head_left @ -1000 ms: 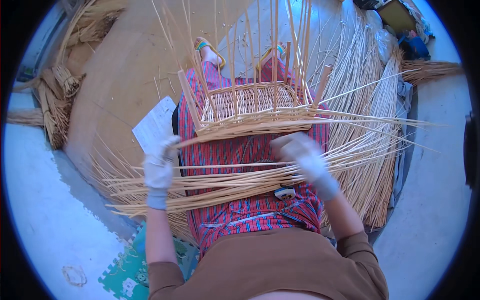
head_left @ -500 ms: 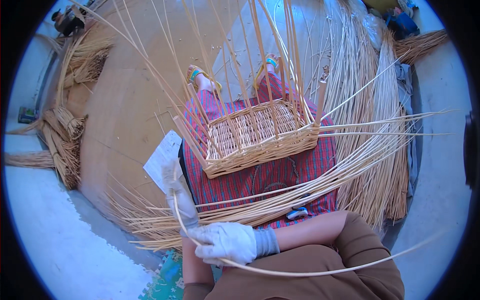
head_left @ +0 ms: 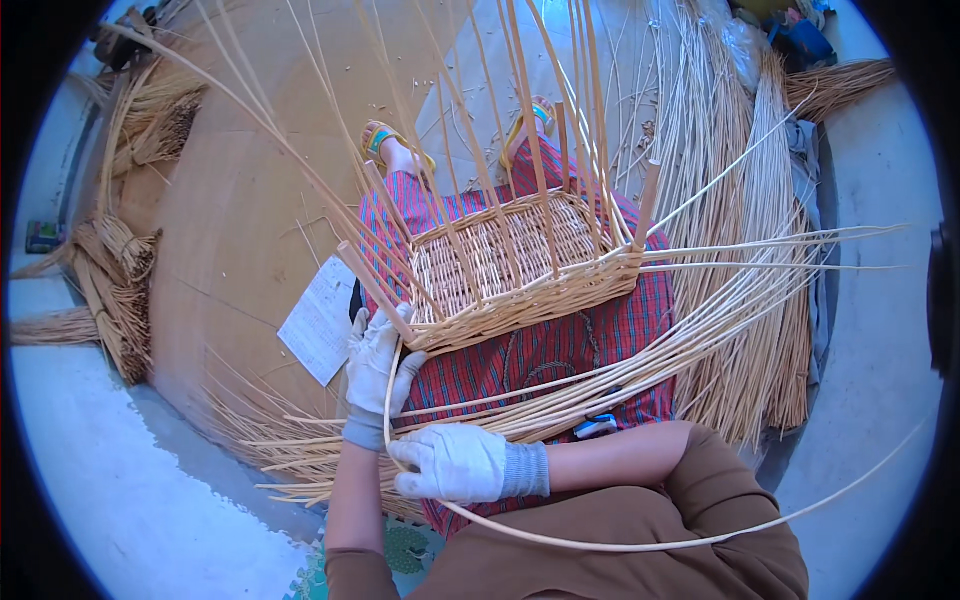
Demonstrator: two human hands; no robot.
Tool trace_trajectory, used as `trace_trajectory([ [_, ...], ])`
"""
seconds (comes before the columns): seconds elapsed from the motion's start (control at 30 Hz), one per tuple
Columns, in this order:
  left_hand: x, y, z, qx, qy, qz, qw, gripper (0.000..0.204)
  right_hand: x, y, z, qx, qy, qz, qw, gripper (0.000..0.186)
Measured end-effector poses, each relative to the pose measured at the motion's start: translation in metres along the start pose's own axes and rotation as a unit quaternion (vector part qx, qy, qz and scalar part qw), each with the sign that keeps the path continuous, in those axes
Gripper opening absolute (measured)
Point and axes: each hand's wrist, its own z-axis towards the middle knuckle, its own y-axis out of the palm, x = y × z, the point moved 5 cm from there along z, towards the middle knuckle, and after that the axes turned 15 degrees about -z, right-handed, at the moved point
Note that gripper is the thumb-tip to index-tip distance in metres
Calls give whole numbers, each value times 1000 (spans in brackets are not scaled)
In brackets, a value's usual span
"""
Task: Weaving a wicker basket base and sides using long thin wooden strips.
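An unfinished wicker basket (head_left: 500, 245) is set over the striped cloth (head_left: 480, 375) of the lap. At its near left corner a pale rod (head_left: 650, 548) is met by the left hand (head_left: 375, 365); whether those fingers are closed cannot be told. Nearer, the rod is gripped by the right hand (head_left: 455, 462). On the left, a white sheet (head_left: 322, 320) is marked faintly, illegibly.

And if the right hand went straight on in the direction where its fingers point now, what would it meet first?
Apart from the rod it holds, the right hand would probably meet the left forearm first, near the grey cuff; the depth between them is unclear.
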Motion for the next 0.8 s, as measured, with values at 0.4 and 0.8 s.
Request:
trace_trajectory([
  [0.4, -27, 18, 34, 104, -92, -723, 676, 54, 3, -22, -9, 25, 13, -62, 998, 29],
  [0.8, -22, 26, 39, 132, -117, -694, 698, 59, -5, -16, -11, 34, 6, -119, 992, 31],
])
